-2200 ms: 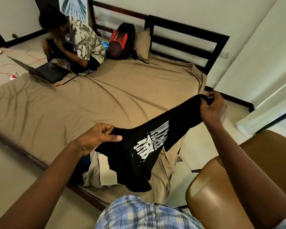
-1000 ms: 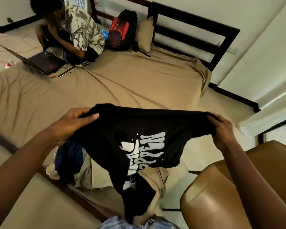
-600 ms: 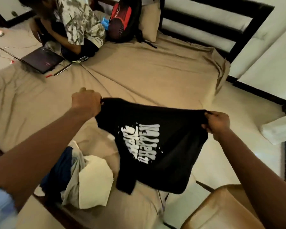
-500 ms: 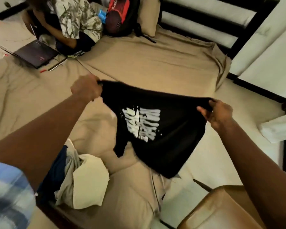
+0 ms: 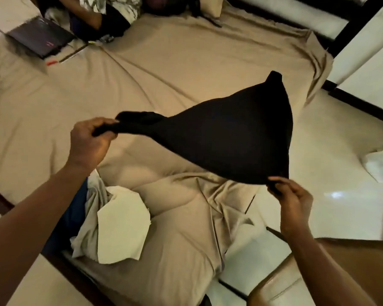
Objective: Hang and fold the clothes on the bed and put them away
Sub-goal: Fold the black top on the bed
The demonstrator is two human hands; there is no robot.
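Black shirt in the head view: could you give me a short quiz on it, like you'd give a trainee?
1. True or false: the black shirt lies flat on the bed.
2. What lies on the bed's near corner? A) a pile of clothes B) shoes C) a hanger
3. How many hands grip the shirt?
Key: 1 false, it is held up in the air; 2 A; 3 two, the left hand and the right hand.
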